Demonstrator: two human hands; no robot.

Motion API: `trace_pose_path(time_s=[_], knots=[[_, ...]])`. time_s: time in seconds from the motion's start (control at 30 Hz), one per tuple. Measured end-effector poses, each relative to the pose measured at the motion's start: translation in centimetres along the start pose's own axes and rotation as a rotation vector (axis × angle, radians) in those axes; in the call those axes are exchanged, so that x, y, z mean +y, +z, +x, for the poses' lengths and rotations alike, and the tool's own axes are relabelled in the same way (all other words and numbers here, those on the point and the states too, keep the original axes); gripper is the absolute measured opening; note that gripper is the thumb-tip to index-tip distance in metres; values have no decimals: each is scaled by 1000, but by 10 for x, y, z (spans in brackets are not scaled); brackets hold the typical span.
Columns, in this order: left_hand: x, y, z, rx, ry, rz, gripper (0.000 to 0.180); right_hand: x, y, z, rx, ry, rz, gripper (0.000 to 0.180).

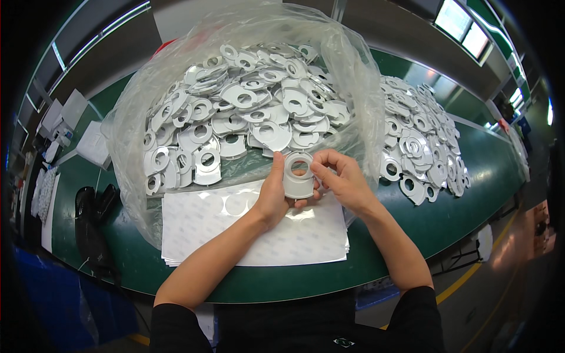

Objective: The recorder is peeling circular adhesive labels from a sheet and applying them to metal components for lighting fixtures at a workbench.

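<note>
In front of me I hold a white plastic part (299, 189) with a large round hole at its upper end and a wider, curved lower end. My left hand (272, 199) grips it from the left, thumb along its edge and fingers curled underneath. The thumb and forefinger of my right hand (348, 179) pinch the rim beside the hole at the upper right. Whether a thin piece lies between those fingertips is too small to make out. Beneath both hands lies a stack of white backing sheets (235, 241) with round outlines on the top one.
A large clear plastic bag (126, 141) stands open beyond the sheets, heaped with similar white parts (244, 97). Another pile of them (421, 135) spreads over the green table (471, 194) at right. A black object (91, 229) and a white box (94, 144) are at left.
</note>
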State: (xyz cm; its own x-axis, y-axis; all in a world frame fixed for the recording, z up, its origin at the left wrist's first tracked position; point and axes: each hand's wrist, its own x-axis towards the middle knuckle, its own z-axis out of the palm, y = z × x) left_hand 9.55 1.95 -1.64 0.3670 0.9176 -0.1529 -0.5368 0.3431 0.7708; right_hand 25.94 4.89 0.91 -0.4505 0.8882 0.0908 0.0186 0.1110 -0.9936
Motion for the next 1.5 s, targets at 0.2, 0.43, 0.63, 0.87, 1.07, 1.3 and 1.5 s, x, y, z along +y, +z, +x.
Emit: trace_pose_path(time_s=[0.2, 0.43, 0.63, 0.87, 1.07, 1.3, 1.5], knots=[[0, 1, 0, 3, -11, 8, 73, 4, 0, 0, -5, 29, 81, 16], [1, 1, -1, -5, -15, 15, 75, 4, 4, -1, 22, 29, 75, 15], [-1, -2, -1, -17, -13, 32, 74, -2, 5, -2, 89, -56, -150, 14], [1, 2, -2, 10, 28, 7, 73, -5, 2, -1, 286, -683, -892, 14], [0, 2, -2, -59, 37, 26, 69, -7, 6, -4, 259, -159, -278, 19], [-5, 1, -5, -87, 66, 269, 71, -2, 2, -1, 258, -36, -160, 18], [-3, 5, -5, -110, 59, 368, 74, -5, 3, -3, 313, -14, -280, 19]])
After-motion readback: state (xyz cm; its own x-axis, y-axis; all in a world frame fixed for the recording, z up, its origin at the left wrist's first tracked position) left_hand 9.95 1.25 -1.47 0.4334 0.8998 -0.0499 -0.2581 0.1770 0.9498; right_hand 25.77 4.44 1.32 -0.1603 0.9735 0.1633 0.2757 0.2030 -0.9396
